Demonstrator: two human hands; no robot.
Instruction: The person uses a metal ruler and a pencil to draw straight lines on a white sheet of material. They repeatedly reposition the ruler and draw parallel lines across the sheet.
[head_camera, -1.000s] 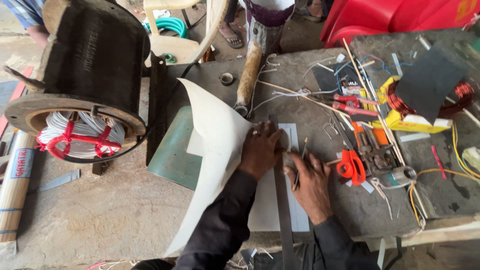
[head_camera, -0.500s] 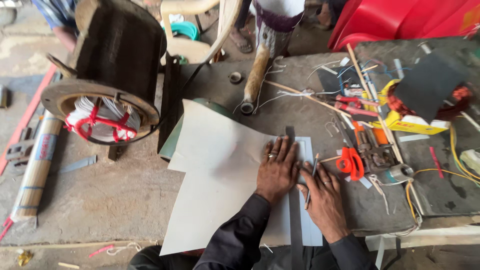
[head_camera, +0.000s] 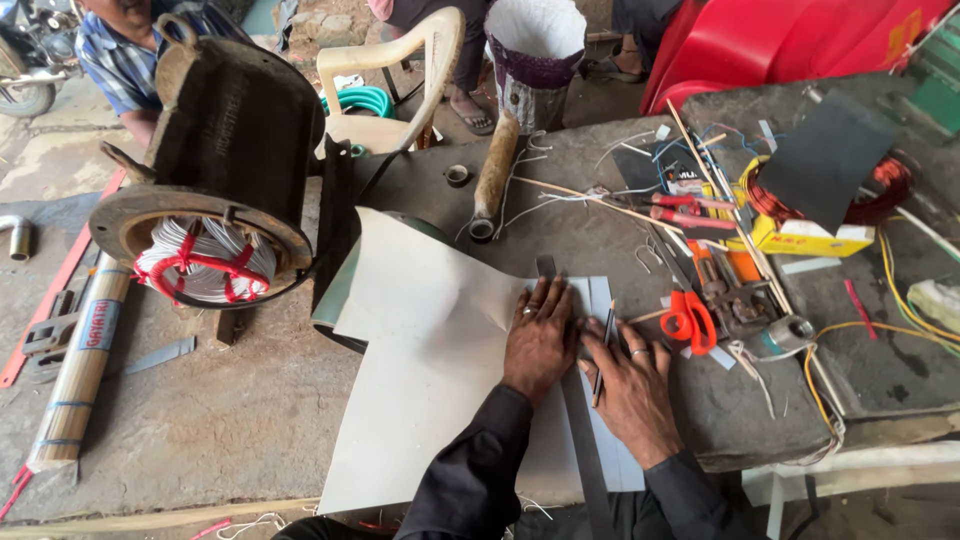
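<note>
Right now, from the head camera, my left hand (head_camera: 540, 340) lies flat and open, pinning the metal ruler (head_camera: 570, 400) on the white sheet (head_camera: 430, 370); at its three o'clock, my right hand (head_camera: 630, 385) pinches a thin blade (head_camera: 603, 350). I'd judge firm ruler pressure matters most.

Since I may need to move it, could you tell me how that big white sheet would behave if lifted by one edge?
The white sheet would probably flop: it already bows up near its far edge. It looks thin and light. The left hand pressing it flat suggests it springs back.
</note>
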